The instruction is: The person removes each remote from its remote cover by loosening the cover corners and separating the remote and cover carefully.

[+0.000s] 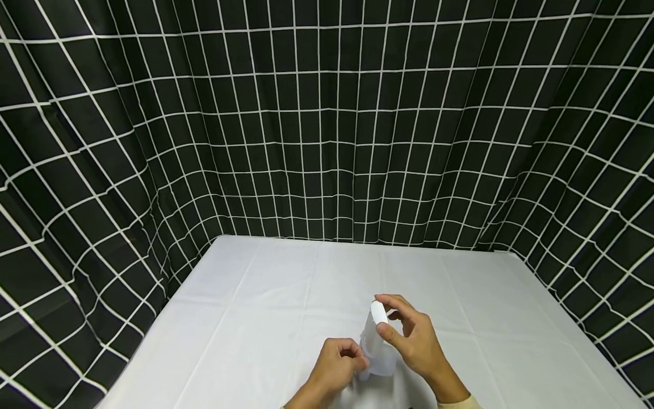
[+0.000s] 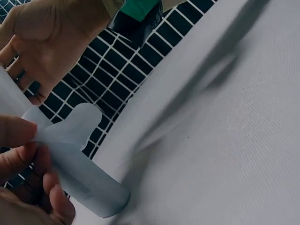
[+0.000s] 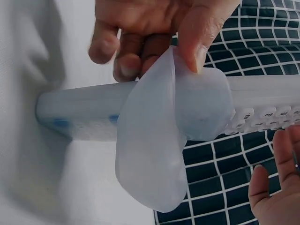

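Observation:
A long white remote control (image 1: 378, 312) with rows of small buttons (image 3: 262, 117) stands tilted over the table, partly inside a translucent soft cover (image 3: 150, 145). My left hand (image 1: 334, 363) pinches the cover's edge between thumb and fingers, about midway along the remote. Folded outward, a loose flap (image 2: 82, 124) of the cover hangs beside the remote. Blue marks show faintly through the covered lower part. At the upper end, my right hand (image 1: 421, 343) holds the remote between thumb and fingers. Whether the lower end touches the table I cannot tell.
A white cloth (image 1: 265, 318) with faint creases covers the table. Black curtains (image 1: 337, 125) with a white grid hang behind it and at both sides. A dark wrist strap piece with green (image 2: 138, 14) shows on the right arm.

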Demonstrator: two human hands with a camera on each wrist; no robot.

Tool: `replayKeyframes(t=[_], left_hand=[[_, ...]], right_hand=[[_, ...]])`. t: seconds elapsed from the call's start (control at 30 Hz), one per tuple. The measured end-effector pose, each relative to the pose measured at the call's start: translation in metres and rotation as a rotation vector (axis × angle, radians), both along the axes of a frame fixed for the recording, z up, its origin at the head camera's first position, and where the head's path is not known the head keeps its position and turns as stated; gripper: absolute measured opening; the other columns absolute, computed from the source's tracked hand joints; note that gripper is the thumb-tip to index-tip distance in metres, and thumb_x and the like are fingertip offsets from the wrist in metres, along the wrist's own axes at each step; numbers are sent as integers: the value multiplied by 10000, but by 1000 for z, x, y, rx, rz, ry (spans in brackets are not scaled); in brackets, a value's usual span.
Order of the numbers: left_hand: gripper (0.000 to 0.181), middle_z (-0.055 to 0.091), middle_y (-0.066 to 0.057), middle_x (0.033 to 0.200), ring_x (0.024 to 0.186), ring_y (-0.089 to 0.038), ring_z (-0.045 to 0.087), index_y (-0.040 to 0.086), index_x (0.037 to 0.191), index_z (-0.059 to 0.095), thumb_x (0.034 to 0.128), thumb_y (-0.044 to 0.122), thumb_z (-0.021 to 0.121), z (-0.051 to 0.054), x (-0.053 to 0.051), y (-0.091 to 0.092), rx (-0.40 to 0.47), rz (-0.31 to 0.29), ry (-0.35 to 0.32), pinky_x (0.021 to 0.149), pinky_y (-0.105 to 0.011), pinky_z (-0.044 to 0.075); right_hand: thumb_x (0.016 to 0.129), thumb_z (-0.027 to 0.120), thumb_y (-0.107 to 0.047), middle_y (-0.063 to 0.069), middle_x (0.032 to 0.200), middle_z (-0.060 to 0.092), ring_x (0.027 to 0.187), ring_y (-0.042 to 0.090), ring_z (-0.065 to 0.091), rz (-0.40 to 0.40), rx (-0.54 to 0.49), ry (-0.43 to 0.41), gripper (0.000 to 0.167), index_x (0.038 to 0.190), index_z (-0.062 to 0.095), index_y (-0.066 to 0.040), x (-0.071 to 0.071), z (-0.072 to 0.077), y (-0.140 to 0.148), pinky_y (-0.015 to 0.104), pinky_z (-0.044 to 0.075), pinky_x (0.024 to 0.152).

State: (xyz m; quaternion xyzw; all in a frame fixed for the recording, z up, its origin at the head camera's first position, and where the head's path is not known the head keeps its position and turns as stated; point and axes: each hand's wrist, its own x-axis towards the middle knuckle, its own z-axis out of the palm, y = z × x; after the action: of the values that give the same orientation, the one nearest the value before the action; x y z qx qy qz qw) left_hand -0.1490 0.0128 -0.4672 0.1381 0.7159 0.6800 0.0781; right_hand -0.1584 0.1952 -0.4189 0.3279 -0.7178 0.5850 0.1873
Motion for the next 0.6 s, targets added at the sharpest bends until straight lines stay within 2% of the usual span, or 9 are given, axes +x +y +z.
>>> replayKeyframes(t=[0.17, 0.23, 0.43, 0.6], left_hand=[[65, 553, 8, 613, 607, -121, 497, -41, 677, 637, 711, -61, 689, -3, 5, 0, -10, 14, -116, 543, -229, 403], [96, 546, 3, 624, 619, -134, 494, -11, 659, 634, 718, -58, 693, -4, 7, 0, -55, 27, -141, 543, -247, 399], [150, 568, -23, 700, 694, -188, 513, 41, 621, 649, 727, -50, 702, -5, 9, 1, -196, 60, -132, 581, -314, 432], [137, 574, -21, 695, 675, -181, 521, 50, 646, 668, 739, -38, 717, -10, 11, -1, -181, 78, -151, 577, -314, 443]], right_hand=[[831, 625, 150, 180, 1156, 591, 970, 219, 526, -2, -14, 6, 429, 1245, 572, 48, 1, 0, -1, 279, 425, 845], [830, 628, 148, 181, 1155, 592, 976, 223, 524, -4, -14, 10, 427, 1240, 576, 44, 1, 0, -1, 295, 417, 846], [819, 637, 149, 206, 1142, 596, 983, 230, 525, -7, -18, 21, 425, 1226, 589, 37, 0, 1, -3, 320, 404, 844], [816, 638, 152, 208, 1139, 596, 987, 235, 525, -8, -21, 23, 427, 1226, 590, 39, 0, -1, -5, 322, 406, 847]])
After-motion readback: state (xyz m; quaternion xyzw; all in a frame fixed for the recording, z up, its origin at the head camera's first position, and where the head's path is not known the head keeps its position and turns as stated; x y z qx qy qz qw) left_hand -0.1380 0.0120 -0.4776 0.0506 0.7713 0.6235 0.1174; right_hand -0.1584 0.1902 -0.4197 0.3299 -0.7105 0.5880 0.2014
